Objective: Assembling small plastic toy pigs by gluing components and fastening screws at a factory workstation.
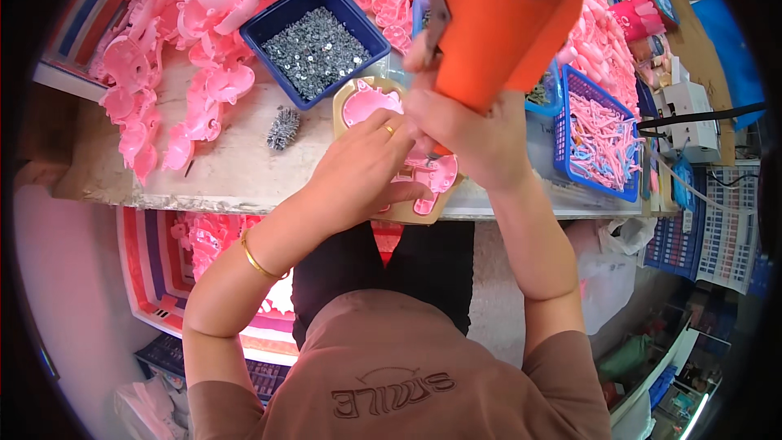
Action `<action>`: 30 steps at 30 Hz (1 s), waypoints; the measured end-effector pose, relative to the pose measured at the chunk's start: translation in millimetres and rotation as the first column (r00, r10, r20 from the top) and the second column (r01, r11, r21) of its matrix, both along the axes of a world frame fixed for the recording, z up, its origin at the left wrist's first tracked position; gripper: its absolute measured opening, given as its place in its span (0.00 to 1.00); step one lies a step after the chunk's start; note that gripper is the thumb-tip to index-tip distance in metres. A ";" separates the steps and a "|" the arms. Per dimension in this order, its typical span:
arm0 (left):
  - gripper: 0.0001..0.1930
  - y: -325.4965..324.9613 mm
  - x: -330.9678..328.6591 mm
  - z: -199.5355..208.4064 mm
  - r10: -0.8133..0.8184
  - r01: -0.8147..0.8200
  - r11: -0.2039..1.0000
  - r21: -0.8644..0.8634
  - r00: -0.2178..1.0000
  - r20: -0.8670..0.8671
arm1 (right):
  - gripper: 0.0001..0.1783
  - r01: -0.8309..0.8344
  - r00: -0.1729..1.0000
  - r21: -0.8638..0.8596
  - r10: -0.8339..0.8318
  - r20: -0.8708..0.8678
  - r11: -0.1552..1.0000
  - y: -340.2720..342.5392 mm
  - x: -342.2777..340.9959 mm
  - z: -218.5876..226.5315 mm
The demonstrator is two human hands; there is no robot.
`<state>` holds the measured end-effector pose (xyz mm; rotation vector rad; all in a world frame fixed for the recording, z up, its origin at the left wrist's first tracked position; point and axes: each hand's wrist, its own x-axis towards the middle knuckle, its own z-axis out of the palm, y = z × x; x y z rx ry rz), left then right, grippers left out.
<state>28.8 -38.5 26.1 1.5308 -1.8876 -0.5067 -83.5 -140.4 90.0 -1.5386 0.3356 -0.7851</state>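
Observation:
My right hand [476, 134] is closed round the handle of an orange power screwdriver [505, 33], a large tool held upright with its tip pointing down. The tip meets a pink plastic shell [444, 173] lying in a tan holding fixture [342, 118] at the table's front edge. My left hand [354, 163], wearing a ring and a bracelet, presses on the same shell. Its thumb lies along the near side and its fingers bend in beside the driver tip. Whether a screw sits under the tip is hidden by my hands.
Behind the fixture stands a dark blue bin [346, 83] of small screws [314, 45]. A clump of screws [283, 130] lies left of it. Pink shells [208, 85] heap up at the far left. To the right, a blue basket [599, 184] holds pink and blue sticks [599, 130].

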 end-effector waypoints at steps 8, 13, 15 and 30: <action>0.17 4.2 -11.6 -19.7 0.052 -0.014 0.989 -0.148 0.966 0.254 | 0.13 0.062 0.998 0.046 -0.062 0.016 0.997 -11.1 -20.6 -27.1; 0.15 4.0 -14.4 -24.0 0.063 -0.023 0.988 -0.154 0.963 0.261 | 0.12 0.070 0.997 0.066 -0.072 0.029 0.995 -9.4 -20.2 -31.5; 0.14 4.1 -14.8 -25.0 0.055 -0.015 0.990 -0.138 0.956 0.288 | 0.12 0.058 0.997 0.063 -0.061 0.050 0.996 -9.9 -20.9 -34.5; 0.14 7.3 -18.2 -28.0 0.094 -0.054 0.988 -0.148 0.955 0.281 | 0.17 0.057 0.998 0.003 -0.057 0.020 0.998 -11.0 -21.6 -41.7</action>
